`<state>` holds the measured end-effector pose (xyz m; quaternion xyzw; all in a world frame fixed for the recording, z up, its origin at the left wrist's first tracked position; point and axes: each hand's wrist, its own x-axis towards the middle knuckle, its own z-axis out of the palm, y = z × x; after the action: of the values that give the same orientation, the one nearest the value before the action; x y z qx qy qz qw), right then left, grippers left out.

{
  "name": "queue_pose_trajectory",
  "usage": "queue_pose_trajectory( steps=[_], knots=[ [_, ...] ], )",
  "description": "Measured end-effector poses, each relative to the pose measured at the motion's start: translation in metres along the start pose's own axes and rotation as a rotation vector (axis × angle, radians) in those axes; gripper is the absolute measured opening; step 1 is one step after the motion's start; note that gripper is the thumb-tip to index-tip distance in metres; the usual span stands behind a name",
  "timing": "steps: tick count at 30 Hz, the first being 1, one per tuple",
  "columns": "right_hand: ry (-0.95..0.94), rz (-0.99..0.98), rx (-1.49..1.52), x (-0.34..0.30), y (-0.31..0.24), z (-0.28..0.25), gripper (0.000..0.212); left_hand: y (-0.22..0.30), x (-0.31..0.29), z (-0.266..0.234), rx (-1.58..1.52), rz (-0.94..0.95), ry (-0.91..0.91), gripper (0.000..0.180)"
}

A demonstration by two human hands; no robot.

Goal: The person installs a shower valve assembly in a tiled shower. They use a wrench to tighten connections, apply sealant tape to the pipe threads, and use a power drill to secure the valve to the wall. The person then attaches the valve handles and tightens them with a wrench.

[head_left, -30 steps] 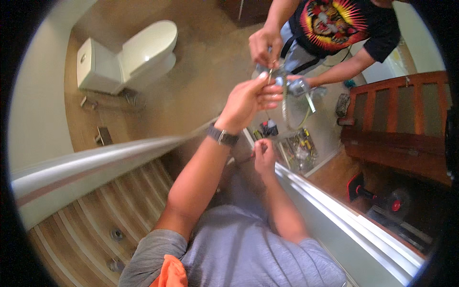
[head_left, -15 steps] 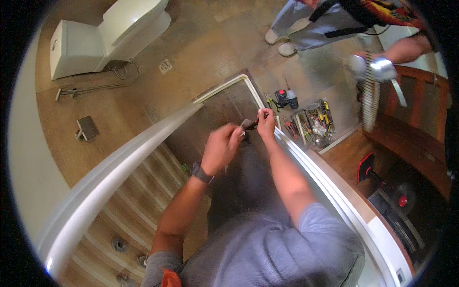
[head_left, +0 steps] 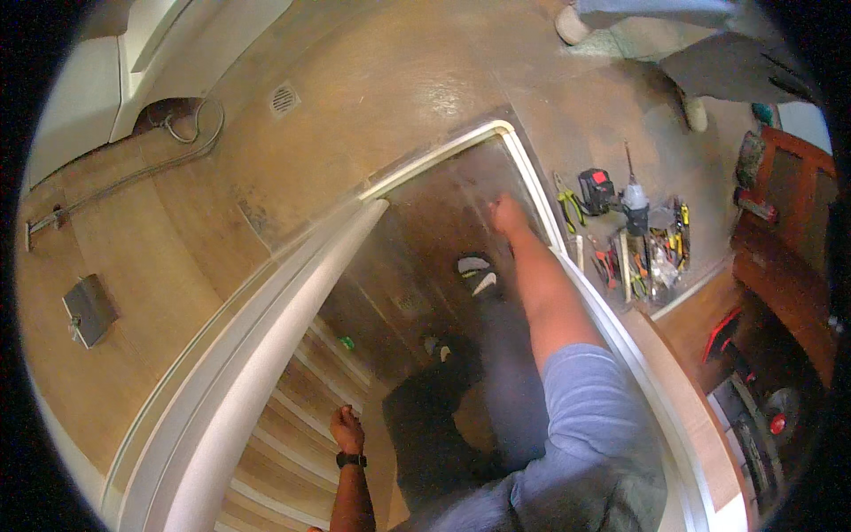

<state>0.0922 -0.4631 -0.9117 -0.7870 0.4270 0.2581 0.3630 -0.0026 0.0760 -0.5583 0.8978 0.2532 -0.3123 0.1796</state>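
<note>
My right hand (head_left: 507, 215) reaches forward over the dark floor inside the white-edged frame (head_left: 532, 177), close to its far right corner. Its fingers are curled and slightly blurred, and what they hold, if anything, is hidden. Lower down on the left, my left hand (head_left: 347, 429), with a dark wristband (head_left: 351, 459), is closed beside the striped panel (head_left: 284, 443). A small pale bit shows at its fingertips, too small to name. The white rounded rail (head_left: 292, 328) runs past it on the left.
Right of the frame lie green pliers (head_left: 568, 200), a cordless drill (head_left: 635, 197), a black-and-red battery (head_left: 597, 189) and several hand tools. Another person's legs (head_left: 656, 13) are at top right. A toilet (head_left: 80, 97), a hose (head_left: 217, 129) and a floor drain (head_left: 284, 99) are at left.
My hands, which were together on a small dark and grey piece, are now apart. The left has dropped back toward me. The view has shifted, and the other person has turned.
</note>
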Motion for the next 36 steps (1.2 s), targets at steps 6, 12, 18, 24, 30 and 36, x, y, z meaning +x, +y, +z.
queue_pose_trajectory(
  steps=[6, 12, 18, 24, 30, 36],
  knots=[
    [0.180, 0.021, -0.248, -0.001, 0.017, 0.020, 0.038, 0.037, -0.001, 0.021, -0.364, 0.028, 0.049, 0.030],
    [-0.174, -0.013, -0.300, -0.090, -0.018, -0.024, 0.032, 0.074, -0.022, 0.021, -0.588, 0.165, 0.048, 0.026],
    [-0.695, -0.695, -0.841, -0.308, -0.189, -0.076, 0.055, 0.130, -0.087, -0.047, -0.938, 0.194, 0.079, 0.024],
    [-0.829, -1.009, 0.337, -0.584, -0.346, -0.150, 0.041, 0.145, -0.162, -0.173, -0.814, 0.486, 0.480, 0.027],
    [-0.929, -1.180, 0.331, -0.799, -0.448, -0.179, 0.033, 0.090, -0.315, -0.339, -1.095, 0.472, 0.753, 0.024],
    [-0.875, -1.542, -0.102, -0.876, -0.492, -0.187, 0.018, 0.030, -0.384, -0.408, -0.866, 0.539, 0.862, 0.020]
  ],
)
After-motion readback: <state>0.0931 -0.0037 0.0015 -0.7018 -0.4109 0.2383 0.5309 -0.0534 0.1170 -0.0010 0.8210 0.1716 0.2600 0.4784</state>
